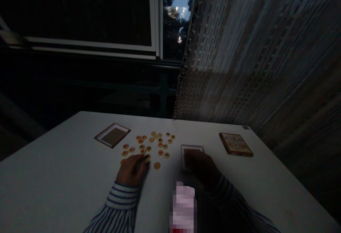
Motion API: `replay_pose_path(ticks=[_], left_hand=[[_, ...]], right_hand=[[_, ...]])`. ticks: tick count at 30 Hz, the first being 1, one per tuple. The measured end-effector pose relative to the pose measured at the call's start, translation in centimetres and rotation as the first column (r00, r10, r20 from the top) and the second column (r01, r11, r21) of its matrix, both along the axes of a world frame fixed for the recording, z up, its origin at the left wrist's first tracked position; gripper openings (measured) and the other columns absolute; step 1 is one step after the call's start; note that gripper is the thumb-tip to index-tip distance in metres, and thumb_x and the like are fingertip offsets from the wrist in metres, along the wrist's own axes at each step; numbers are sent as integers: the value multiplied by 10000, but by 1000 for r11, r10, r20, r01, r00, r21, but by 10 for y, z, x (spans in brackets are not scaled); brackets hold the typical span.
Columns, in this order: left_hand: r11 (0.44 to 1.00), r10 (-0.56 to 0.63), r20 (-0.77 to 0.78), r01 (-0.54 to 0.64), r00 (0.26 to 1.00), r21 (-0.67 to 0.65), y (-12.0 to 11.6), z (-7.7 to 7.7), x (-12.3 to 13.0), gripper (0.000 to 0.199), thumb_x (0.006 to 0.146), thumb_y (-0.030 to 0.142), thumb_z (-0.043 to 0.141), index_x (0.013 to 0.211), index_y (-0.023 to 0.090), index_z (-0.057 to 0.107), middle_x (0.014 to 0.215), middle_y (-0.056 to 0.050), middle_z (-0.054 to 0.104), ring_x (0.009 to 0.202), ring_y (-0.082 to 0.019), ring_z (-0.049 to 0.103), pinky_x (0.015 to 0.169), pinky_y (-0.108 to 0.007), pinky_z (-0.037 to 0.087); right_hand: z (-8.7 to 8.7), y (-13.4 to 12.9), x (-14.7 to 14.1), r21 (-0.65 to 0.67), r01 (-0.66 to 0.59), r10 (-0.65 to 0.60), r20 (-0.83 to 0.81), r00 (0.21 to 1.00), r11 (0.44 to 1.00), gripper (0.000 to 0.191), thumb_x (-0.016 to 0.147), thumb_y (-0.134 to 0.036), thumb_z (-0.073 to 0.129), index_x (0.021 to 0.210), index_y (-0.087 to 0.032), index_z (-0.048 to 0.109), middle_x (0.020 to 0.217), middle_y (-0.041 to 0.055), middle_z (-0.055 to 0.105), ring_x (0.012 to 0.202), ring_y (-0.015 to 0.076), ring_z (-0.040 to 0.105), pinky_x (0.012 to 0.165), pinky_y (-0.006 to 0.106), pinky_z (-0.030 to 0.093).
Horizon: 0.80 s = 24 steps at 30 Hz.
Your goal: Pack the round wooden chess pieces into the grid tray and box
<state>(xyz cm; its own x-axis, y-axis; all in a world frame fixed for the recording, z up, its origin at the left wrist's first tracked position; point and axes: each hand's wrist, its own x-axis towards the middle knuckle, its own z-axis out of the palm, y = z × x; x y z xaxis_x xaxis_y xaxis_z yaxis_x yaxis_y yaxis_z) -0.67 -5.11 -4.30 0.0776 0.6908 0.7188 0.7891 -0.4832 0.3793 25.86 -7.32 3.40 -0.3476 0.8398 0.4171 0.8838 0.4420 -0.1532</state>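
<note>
Round wooden xiangqi pieces, some with red and some with dark characters, lie scattered over the middle of the white table. My left hand reaches in at their near edge, thumb and fingers curled together at one xiangqi piece. To the right, my right hand bends down over a shallow, pale-rimmed box. Its fingers are drawn together, and the dim light and the hand itself hide whatever they hold. A plain-faced piece rests between the two hands.
An open shallow lid or tray lies at the back left of the white table. A printed, book-like box sits at the right. Behind the table hang a string curtain and a framed window. A blurred pink patch covers the near middle.
</note>
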Motion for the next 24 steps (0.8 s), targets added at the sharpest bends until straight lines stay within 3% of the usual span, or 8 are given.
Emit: replay_pose_path(ticks=[5,10,15,24], left_hand=[[1000,-7,-85,6,996,-15,3,-18,-3,259,758,351,479,919,176,579,838,-70,664,749,-197,609,697,-349,467],[1000,-14,-154,17,988,18,5,-31,-3,257,739,317,494,944,179,565,859,-73,660,760,-206,600,692,-362,465],[999,26,-202,-20,979,31,4,-37,-2,249,723,322,494,927,200,567,828,-60,657,767,-218,587,712,-383,448],[999,47,-225,-46,973,13,3,-40,-1,240,728,311,492,924,199,575,824,-61,651,768,-215,579,704,-371,435]], right_hand=[[5,0,-27,-12,-60,60,8,998,998,243,814,-206,379,688,-179,584,632,27,600,599,118,527,580,230,329],[-10,1,-52,-38,-165,164,-29,986,986,175,800,-227,422,837,-189,588,752,36,612,697,136,535,641,250,355],[-28,3,-67,-38,-212,214,57,975,977,159,802,-225,425,828,-197,580,741,37,594,719,148,524,656,274,348],[-37,4,-66,12,-258,256,83,963,966,154,811,-228,421,819,-193,571,684,25,569,684,143,496,635,281,317]])
